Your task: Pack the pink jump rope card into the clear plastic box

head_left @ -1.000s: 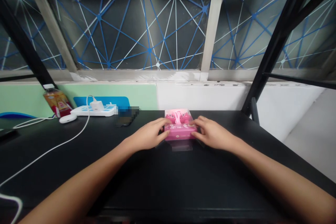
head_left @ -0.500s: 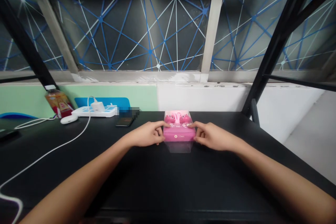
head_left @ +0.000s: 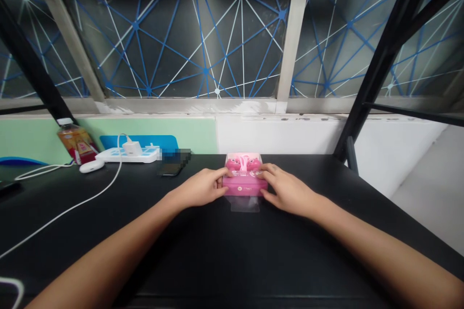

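A pink box [head_left: 243,187] with a see-through upper part lies on the black desk. Pink rounded items and a paler pink strip show through its far half. A clear plastic flap [head_left: 245,204] sticks out from the near side, flat against the desk. On the left edge, my left hand [head_left: 205,187] grips the box with thumb at the front corner and forefinger on top. My right hand [head_left: 288,188] holds the opposite edge, its thumb at the front corner and fingers over the top.
At the back left stand a drink bottle [head_left: 77,142] and a white power strip [head_left: 139,156] with a plugged-in charger [head_left: 132,147]. A white case [head_left: 92,166] and a dark phone [head_left: 172,168] lie near them. A white cable [head_left: 97,190] crosses the left side. Black frame posts [head_left: 369,77] flank the desk.
My right hand has spread its fingers farther over the box top. My left thumb has shifted onto the front corner. The box sits slightly farther left in view, as does the background.
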{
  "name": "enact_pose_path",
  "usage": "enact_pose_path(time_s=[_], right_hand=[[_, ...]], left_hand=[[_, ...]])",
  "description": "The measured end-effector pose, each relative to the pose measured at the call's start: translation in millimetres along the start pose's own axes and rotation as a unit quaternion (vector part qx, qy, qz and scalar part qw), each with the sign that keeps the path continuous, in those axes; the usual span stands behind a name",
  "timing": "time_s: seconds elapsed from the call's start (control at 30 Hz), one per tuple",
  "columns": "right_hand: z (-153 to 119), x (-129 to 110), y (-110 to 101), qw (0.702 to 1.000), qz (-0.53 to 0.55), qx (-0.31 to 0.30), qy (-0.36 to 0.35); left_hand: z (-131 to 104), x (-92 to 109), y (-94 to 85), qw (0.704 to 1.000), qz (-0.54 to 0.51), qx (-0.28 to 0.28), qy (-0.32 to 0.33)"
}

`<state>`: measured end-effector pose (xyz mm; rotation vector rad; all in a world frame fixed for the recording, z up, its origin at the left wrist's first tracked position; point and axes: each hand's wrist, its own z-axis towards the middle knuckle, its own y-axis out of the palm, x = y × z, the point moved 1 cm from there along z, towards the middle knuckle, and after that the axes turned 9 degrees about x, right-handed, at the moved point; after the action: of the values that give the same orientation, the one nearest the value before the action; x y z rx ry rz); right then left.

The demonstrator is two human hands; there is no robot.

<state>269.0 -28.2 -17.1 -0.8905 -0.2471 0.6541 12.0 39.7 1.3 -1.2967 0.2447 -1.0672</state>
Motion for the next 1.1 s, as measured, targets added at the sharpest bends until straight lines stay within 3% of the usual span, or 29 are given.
enact_pose_path(time_s=[0.33, 0.77, 1.1], right_hand=[[-6, 5, -7, 1.0, -0.011, -0.005, 0.002], [-3, 7, -5, 0.999, 0.008, -0.036, -0.002], [-11, 11, -13, 0.998, -0.007, -0.057, 0.025]], left_hand=[[6, 7, 4.1, 1.0, -0.006, -0.001, -0.003], [21, 7, 4.1, 0.998, 0.059, 0.007, -0.012], [24, 15, 9.5, 0.999, 0.025, -0.027, 0.012]])
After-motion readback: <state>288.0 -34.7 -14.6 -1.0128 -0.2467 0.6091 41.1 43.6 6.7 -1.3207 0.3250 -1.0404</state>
